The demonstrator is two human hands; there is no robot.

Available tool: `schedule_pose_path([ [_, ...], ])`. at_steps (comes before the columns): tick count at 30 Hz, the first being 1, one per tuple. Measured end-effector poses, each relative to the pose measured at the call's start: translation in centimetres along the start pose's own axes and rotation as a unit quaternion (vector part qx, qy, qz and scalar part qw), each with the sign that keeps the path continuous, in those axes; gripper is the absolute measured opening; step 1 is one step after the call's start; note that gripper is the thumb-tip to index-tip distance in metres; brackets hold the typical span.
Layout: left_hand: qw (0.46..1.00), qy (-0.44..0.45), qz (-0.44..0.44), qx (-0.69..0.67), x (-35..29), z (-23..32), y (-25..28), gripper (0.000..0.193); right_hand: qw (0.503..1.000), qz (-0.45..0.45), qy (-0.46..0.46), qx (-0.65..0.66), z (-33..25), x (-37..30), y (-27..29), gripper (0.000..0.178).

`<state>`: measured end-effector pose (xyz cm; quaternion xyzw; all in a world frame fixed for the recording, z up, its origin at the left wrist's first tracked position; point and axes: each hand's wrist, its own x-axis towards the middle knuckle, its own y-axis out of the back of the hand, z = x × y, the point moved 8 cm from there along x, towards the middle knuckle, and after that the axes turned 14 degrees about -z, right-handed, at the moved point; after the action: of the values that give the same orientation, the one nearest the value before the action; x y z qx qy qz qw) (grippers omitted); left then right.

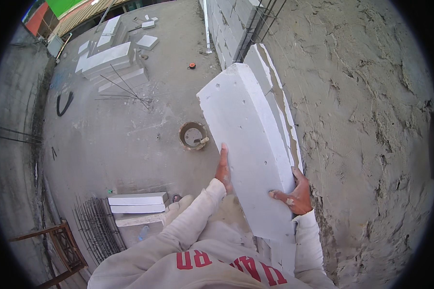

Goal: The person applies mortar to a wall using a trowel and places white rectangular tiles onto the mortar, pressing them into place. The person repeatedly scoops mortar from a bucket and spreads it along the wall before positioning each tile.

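A large white aerated concrete block point(243, 130), its face dotted with small pits, is held between my two hands, slightly tilted beside the low block wall. My left hand point(223, 168) grips its left edge with the thumb pointing up the face. Round its right edge, near the lower end, my right hand point(296, 195) is closed, fingertips on the face and the thumb by the wall top. Along that wall's top runs a grey-brown mortar strip point(279, 98). Whether the block's underside touches the wall is hidden.
A mortar bucket point(193, 135) with a tool inside stands left of the block. Stacked white blocks point(108, 60) and thin rods point(125, 91) lie farther off; more blocks point(137, 202) and a rebar bundle point(96, 229) are lower left. A rough plastered wall point(371, 135) rises right.
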<state>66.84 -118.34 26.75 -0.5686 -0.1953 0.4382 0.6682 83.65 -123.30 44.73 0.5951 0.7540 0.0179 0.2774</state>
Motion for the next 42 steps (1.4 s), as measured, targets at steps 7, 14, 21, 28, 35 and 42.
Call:
schedule_pose_path([
  [7, 0.986, -0.096, -0.07, 0.119, 13.3, 9.5, -0.2, 0.069, 0.989, 0.11, 0.01, -0.096, 0.7, -4.1, 2.1, 0.062],
  [14, 0.964, 0.258, -0.037, -0.049, -3.0, -13.2, 4.4, 0.079, 0.978, 0.203, -0.044, 0.002, 3.3, -7.0, -1.8, 0.048],
  [21, 0.767, 0.608, -0.179, -0.094, -17.0, -17.4, 11.9, 0.12, 0.954, 0.273, -0.093, -0.088, -0.9, -10.7, -7.1, 0.052],
  [28, 0.968, 0.191, -0.145, -0.074, -0.1, 3.2, -0.4, 0.102, 0.959, 0.222, -0.102, -0.141, -6.9, -15.5, -11.8, 0.061],
  [35, 0.982, 0.135, -0.105, -0.084, -4.9, 3.5, -1.4, 0.099, 0.898, 0.223, -0.236, -0.297, -10.0, -15.1, -12.5, 0.079],
  [42, 0.958, 0.157, -0.239, 0.027, 1.3, 2.8, -12.7, 0.097, 0.92, 0.362, -0.073, -0.128, -9.4, -16.4, -6.0, 0.066],
])
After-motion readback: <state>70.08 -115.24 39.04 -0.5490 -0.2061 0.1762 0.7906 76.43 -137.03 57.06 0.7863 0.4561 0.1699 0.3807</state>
